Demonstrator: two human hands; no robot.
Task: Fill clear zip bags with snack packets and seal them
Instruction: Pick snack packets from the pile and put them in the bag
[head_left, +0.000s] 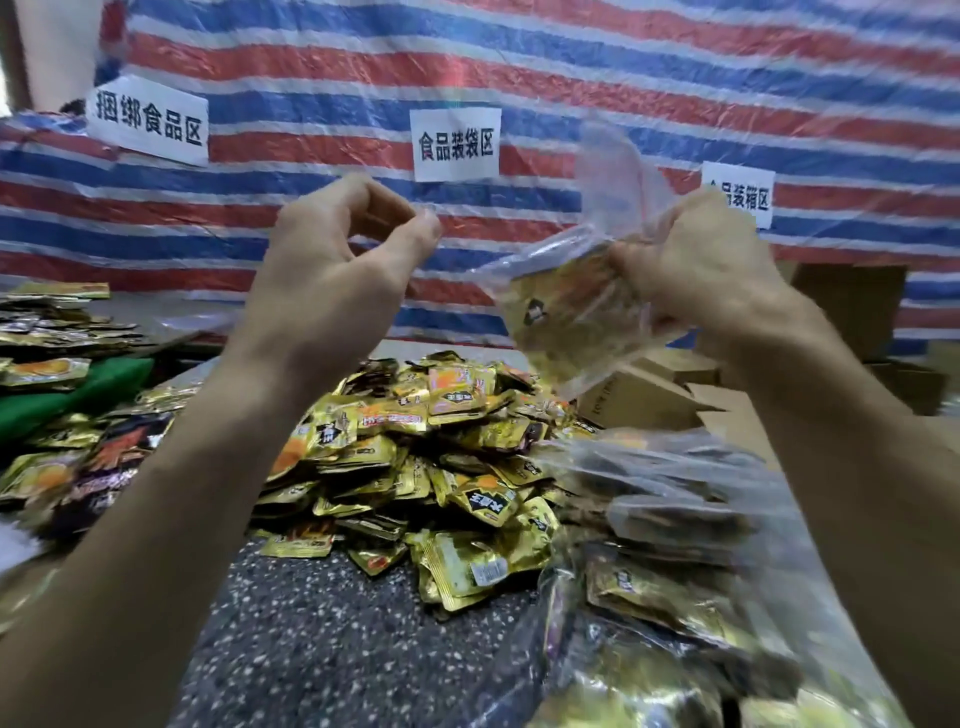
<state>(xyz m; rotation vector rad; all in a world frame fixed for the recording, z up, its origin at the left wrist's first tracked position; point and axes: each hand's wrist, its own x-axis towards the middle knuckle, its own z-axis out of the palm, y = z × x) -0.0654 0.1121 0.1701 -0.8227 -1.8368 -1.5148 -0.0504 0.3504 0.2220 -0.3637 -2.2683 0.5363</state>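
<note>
1. Zip bag (566, 312), clear and already holding gold snack packets, is raised in the air above the loose packet pile (415, 457), in front of the striped tarp (519, 67).
2. Head view: the right hand (696, 270) is closed around the bag's upper right side, fingers pressed into the plastic; holding it up likely lets the packets settle to the bottom, clear of the mouth.
3. The left hand (337, 260) pinches thumb against fingertips near the bag's left top edge, probably ready to run the zip shut; whether plastic actually sits in that pinch is hard to tell.
4. The bag's mouth is blurred, so sealed or unsealed cannot be judged.
5. Filled bags (675, 545) at lower right are smeared, partly cut off by the right forearm.
</note>
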